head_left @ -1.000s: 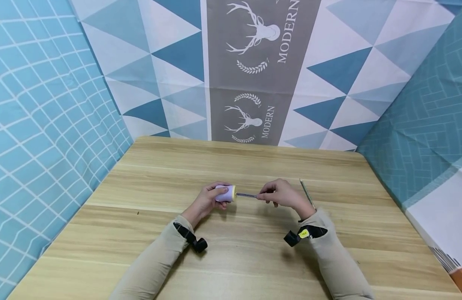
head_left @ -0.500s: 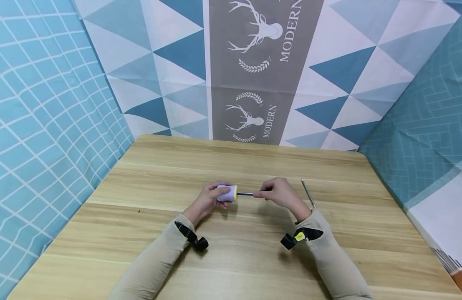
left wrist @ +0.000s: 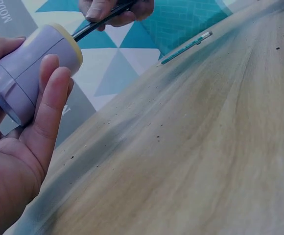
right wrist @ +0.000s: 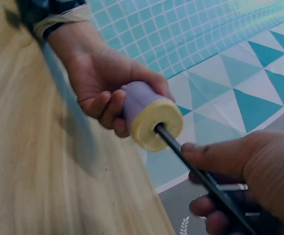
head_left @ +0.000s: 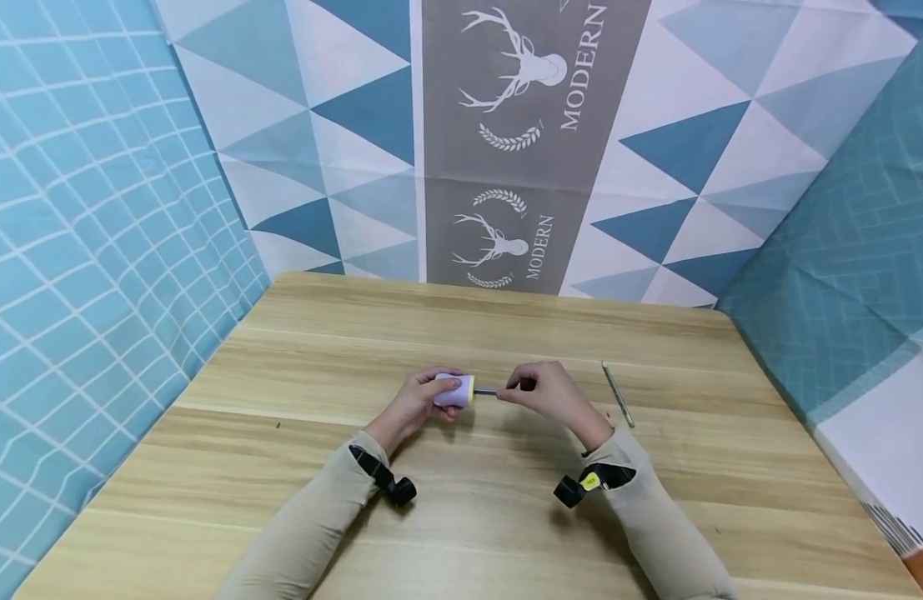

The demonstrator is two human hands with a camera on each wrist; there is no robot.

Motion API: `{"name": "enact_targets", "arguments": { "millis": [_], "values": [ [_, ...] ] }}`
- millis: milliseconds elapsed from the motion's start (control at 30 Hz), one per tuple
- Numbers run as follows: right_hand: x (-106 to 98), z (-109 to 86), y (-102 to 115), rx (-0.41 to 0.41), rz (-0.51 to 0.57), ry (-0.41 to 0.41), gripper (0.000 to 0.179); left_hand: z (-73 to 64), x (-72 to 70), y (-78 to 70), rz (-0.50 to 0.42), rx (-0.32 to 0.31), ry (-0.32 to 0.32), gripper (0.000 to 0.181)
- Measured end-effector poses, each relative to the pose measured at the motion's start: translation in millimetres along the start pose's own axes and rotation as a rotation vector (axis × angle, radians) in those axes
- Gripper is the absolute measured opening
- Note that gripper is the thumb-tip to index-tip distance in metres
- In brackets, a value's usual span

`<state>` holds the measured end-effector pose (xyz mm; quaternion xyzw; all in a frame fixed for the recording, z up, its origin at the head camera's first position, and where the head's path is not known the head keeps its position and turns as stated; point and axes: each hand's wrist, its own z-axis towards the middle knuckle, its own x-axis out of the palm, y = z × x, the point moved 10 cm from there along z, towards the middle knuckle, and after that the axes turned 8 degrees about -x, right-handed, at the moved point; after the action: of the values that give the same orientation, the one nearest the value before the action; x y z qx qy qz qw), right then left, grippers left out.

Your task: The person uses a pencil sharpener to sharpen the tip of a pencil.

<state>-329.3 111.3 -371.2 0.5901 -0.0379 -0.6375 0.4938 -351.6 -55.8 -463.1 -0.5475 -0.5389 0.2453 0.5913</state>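
Note:
My left hand [head_left: 419,398] grips a lilac pencil sharpener [head_left: 452,391] with a yellow end face, held above the table and lying on its side. Its round hole, visible in the right wrist view, has the tip of a dark pencil [right wrist: 188,164] inside it. With thumb and fingers, my right hand [head_left: 549,393] pinches that pencil a short way from the hole. The left wrist view shows fingers [left wrist: 54,105] of my left hand around the sharpener's body. Whatever part of the pencil is inside the sharpener is hidden.
On the wooden table [head_left: 341,333], to the right of my right hand, lies a second pencil [head_left: 617,393], greenish. Small dark specks dot the tabletop. Patterned cloth [head_left: 363,167] hangs behind the table, with more cloth at both sides.
My right hand has moved left toward the sharpener, and less of the dark pencil shows between them. My left hand stays nearly still. The pencil on the table is now uncovered by the right arm.

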Motion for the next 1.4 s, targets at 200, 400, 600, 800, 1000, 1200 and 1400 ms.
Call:
{"name": "enact_targets", "arguments": {
  "millis": [200,400,600,800,1000,1200,1400],
  "values": [
    [1.1,-4.7,13.9,-0.223,-0.065,0.026,0.016,1.8,-1.3,1.7,-0.003,-0.010,-0.011,0.023],
    [-3.1,-10.9,39.0,-0.522,-0.270,0.015,0.024,2.7,-0.7,-2.5,-0.023,-0.002,-0.003,0.025],
    [1.1,-25.3,57.9,-0.845,-0.644,-0.118,0.009,2.5,0.6,-3.8,-0.041,-0.009,-0.003,0.024],
    [12.6,-34.9,62.6,-1.056,-0.933,-0.237,0.034,4.0,-0.5,-3.8,-0.046,-0.001,0.003,0.019],
    [24.9,-33.3,57.7,-1.137,-1.034,-0.225,0.032,2.9,-4.2,-0.6,-0.040,-0.032,-0.037,0.020],
    [25.9,-18.1,53.5,-1.079,-0.840,-0.084,0.028,3.0,-6.5,2.1,-0.055,-0.043,-0.056,0.022],
    [18.7,14.3,37.1,-0.693,-0.259,0.195,0.018,3.2,-7.6,3.5,-0.063,-0.038,-0.062,0.020]
  ]
}}
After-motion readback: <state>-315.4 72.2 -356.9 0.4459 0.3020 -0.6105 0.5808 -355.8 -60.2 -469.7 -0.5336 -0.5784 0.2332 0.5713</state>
